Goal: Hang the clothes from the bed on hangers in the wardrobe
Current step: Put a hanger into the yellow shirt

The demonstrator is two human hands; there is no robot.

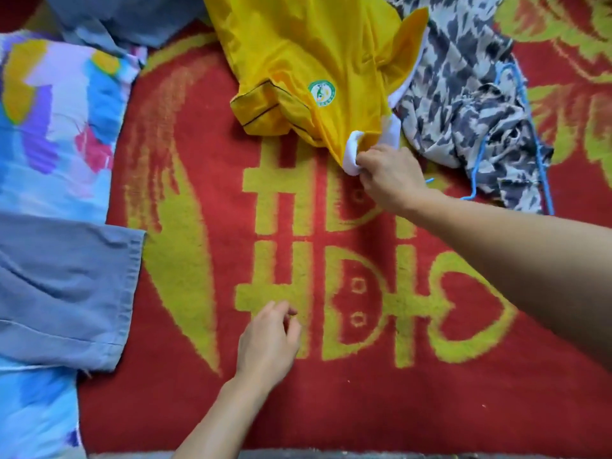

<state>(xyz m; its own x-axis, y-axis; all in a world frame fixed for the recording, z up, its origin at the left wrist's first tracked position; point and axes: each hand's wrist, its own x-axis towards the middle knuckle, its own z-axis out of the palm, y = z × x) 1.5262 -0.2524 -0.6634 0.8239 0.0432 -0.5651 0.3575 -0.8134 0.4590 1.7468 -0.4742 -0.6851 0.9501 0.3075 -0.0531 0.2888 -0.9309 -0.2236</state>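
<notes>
Pick-up step: the right hand (389,175) pinches the white collar of the shiny yellow jersey (308,54) toward the bed's far side, the left hand (268,339) hovers loosely curled and empty; next, probably lift it clear.

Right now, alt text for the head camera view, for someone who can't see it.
The right hand pinches the white trim of a yellow shirt on a red blanket; the left hand is empty. A grey patterned garment and blue hanger lie beside the shirt.

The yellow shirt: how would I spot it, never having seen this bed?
Find the big red blanket with yellow-green lettering. At its far side, left of the grey patterned garment, lies the yellow shirt, white trim pinched by the right hand. Only it bears a round green badge.
</notes>
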